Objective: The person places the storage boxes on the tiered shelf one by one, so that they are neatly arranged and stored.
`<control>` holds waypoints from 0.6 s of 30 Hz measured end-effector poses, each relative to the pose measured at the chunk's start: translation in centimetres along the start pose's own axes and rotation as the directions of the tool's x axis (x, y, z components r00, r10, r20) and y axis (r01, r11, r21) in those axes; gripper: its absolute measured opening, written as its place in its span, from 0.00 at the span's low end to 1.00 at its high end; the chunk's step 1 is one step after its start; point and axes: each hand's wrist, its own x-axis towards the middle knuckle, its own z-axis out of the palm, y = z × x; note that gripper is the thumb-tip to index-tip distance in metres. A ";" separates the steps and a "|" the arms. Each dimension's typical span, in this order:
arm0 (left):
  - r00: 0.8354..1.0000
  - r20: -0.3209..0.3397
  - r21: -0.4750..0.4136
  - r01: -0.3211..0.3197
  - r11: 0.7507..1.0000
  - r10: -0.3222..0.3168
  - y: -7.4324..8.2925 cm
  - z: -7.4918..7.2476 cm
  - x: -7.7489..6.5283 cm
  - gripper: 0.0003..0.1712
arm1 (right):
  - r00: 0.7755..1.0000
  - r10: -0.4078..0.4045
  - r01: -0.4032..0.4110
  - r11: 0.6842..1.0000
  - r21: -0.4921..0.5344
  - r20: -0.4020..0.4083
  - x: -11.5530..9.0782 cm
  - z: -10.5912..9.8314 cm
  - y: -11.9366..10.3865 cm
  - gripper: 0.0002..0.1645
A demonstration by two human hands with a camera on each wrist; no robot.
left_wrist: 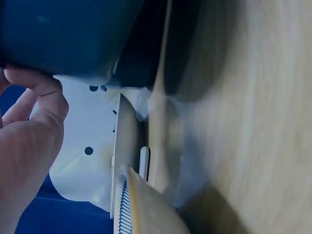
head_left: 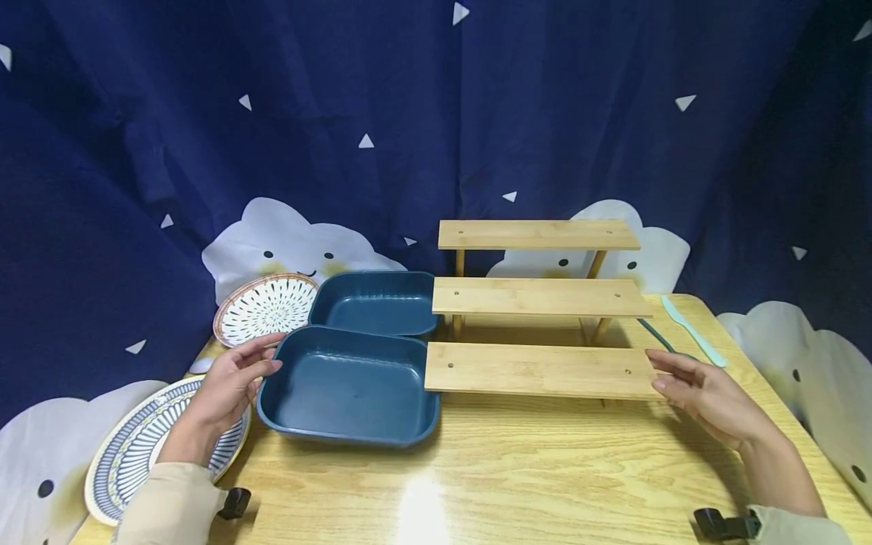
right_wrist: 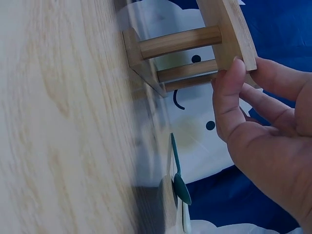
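My left hand (head_left: 228, 382) grips the left rim of a deep, dark blue rectangular tray (head_left: 354, 393). In the left wrist view, the thumb lies against the wall of the tray (left_wrist: 63, 39), which hangs above the table with a shadow below. At the right, my right hand (head_left: 711, 393) pinches the right end of the lowest board of a three-tier wooden shelf (head_left: 538, 369). The right wrist view has thumb and fingers on the corner of this shelf (right_wrist: 231, 39). The board's left end overlaps the tray's right rim.
A second blue tray (head_left: 378, 303) stands behind the first. At the left are a speckled plate (head_left: 269, 310) and a large blue-patterned plate (head_left: 129, 446). A pale green knife (head_left: 695, 333) and a dark green utensil handle (head_left: 657, 337) lie right of the shelf. A navy curtain (head_left: 409, 113) hangs behind.
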 end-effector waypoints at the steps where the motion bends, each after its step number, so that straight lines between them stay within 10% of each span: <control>1: 1.000 0.007 -0.026 -0.017 1.000 0.017 0.1 0.0 0.0 0.25 | 1.000 -0.002 0.002 1.000 0.005 0.004 0.0 0.0 0.0 0.35; 8: 0.993 0.063 -0.058 -0.093 0.994 0.097 1.1 -0.1 0.0 0.28 | 1.000 0.005 -0.006 0.998 0.055 0.021 -0.1 -0.3 0.2 0.35; 18: 0.987 -0.020 -0.152 -0.163 0.975 0.162 3.2 -1.2 0.1 0.28 | 0.997 -0.024 0.012 0.989 0.149 0.075 -0.2 -0.7 0.4 0.34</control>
